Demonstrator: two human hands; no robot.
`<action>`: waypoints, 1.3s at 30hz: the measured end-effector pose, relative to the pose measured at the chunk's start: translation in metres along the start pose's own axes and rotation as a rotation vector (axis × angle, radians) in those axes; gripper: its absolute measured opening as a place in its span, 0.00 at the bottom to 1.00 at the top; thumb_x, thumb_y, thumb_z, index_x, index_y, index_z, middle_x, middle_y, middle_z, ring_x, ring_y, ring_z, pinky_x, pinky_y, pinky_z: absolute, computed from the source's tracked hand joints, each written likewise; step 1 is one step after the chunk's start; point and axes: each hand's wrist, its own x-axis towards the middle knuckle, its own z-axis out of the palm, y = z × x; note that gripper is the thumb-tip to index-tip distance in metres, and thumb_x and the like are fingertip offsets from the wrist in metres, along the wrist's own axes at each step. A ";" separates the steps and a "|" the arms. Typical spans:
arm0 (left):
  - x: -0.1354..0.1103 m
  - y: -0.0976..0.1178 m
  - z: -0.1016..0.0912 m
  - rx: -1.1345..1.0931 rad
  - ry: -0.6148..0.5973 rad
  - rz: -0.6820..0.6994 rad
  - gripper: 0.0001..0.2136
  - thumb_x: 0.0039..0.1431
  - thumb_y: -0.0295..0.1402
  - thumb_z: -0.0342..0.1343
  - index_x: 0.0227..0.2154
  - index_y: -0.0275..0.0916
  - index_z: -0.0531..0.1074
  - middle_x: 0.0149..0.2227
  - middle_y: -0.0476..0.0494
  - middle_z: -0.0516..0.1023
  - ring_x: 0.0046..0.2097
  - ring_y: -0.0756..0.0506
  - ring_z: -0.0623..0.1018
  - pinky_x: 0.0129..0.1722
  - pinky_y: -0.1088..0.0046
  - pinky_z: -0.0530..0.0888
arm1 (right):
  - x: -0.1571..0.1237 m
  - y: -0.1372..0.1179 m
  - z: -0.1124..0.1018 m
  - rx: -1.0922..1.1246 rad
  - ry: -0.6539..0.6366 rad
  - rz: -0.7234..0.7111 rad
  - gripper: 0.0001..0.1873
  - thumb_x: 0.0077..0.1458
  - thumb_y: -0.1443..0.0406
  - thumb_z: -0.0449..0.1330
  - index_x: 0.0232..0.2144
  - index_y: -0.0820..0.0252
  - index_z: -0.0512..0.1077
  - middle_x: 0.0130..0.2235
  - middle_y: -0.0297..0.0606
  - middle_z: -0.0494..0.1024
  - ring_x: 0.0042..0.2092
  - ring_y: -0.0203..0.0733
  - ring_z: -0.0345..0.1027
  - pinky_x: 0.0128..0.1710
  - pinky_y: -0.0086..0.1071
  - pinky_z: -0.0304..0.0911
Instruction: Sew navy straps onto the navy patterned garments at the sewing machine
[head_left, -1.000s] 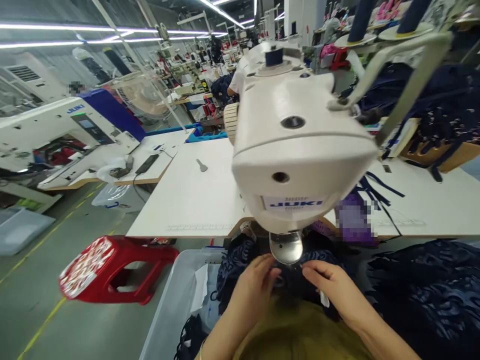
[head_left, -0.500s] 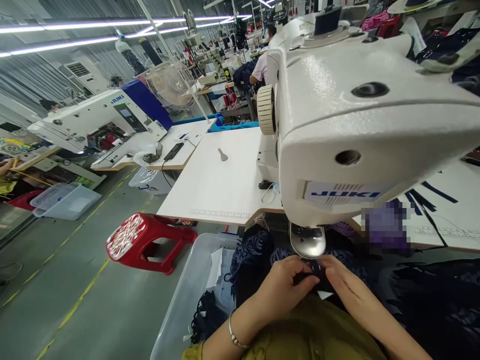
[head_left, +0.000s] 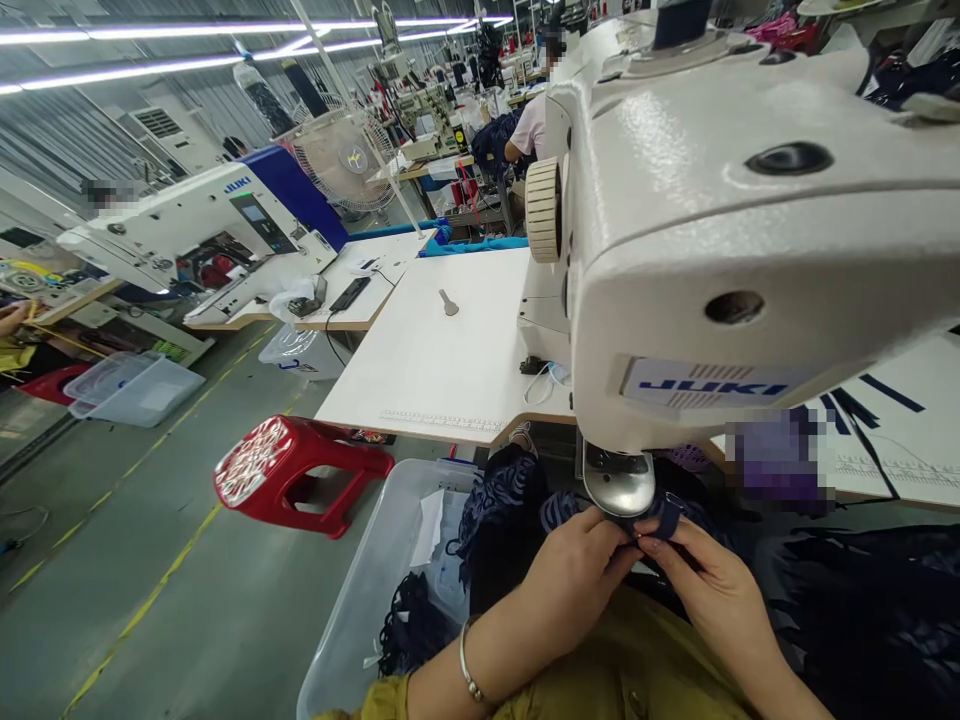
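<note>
Below the curved metal guard (head_left: 624, 490) of a white JUKI sewing machine (head_left: 697, 240), my two hands meet in front of my body. My left hand (head_left: 574, 565) is closed, its thumb and fingers pinching dark fabric at the guard's lower edge. A narrow navy strap (head_left: 667, 517) with a small loop or slider stands up from the pinched fingers of my right hand (head_left: 709, 580). The fingertips almost touch. Whether both hold one and the same piece cannot be made out. Patterned navy fabric (head_left: 504, 500) lies heaped behind my left hand.
A clear plastic bin (head_left: 352, 590) with dark pieces stands at my left, beside a red stool (head_left: 300, 475). The white table (head_left: 442, 350) bears a small grey tool (head_left: 448, 302). Dark strips (head_left: 855, 410) lie right of the machine; a dark garment pile (head_left: 877, 600) sits lower right.
My right hand has shifted slightly right and turned, and the navy strap now shows upright above its fingers. My left hand stays near the guard. The view has tilted a little.
</note>
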 end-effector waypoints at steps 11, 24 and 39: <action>-0.001 0.003 -0.002 0.084 0.035 0.053 0.02 0.61 0.27 0.56 0.34 0.36 0.73 0.34 0.46 0.75 0.35 0.49 0.76 0.35 0.78 0.73 | 0.000 -0.009 0.000 -0.080 -0.045 -0.030 0.12 0.58 0.56 0.58 0.31 0.53 0.79 0.33 0.37 0.79 0.39 0.43 0.74 0.37 0.27 0.70; -0.005 0.003 0.001 0.348 0.090 0.188 0.10 0.68 0.31 0.47 0.34 0.37 0.72 0.31 0.46 0.73 0.32 0.47 0.73 0.32 0.72 0.70 | -0.002 -0.004 -0.007 0.024 -0.067 -0.061 0.05 0.52 0.59 0.65 0.29 0.53 0.77 0.34 0.37 0.77 0.37 0.42 0.74 0.37 0.29 0.72; -0.012 0.018 -0.010 0.667 0.172 0.403 0.09 0.68 0.29 0.50 0.47 0.31 0.67 0.31 0.47 0.71 0.29 0.49 0.71 0.26 0.70 0.64 | -0.015 0.007 -0.008 0.046 -0.013 -0.376 0.13 0.53 0.74 0.60 0.32 0.48 0.76 0.33 0.35 0.77 0.35 0.43 0.74 0.36 0.35 0.70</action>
